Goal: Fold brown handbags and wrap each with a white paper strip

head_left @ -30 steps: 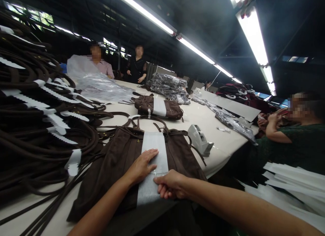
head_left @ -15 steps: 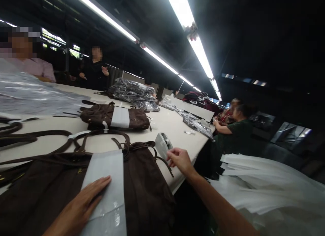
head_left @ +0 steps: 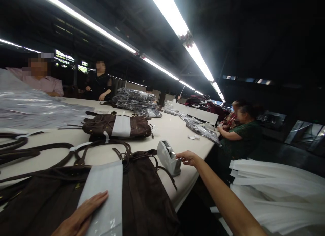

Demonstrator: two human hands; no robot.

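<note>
On the table (head_left: 175,129) lies the nearer brown bag (head_left: 143,192), its white band (head_left: 108,176) under my flattened left hand (head_left: 78,215). At the tape dispenser (head_left: 167,158), my right hand (head_left: 189,158) seems to be fetching a piece, grip impossible to tell; pulling calls for steadiness.

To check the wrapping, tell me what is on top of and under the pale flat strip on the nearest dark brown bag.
The left hand lies on the pale, flat strip; under that strip is the dark brown fabric bag. Whatever the strip covers cannot be seen.
</note>
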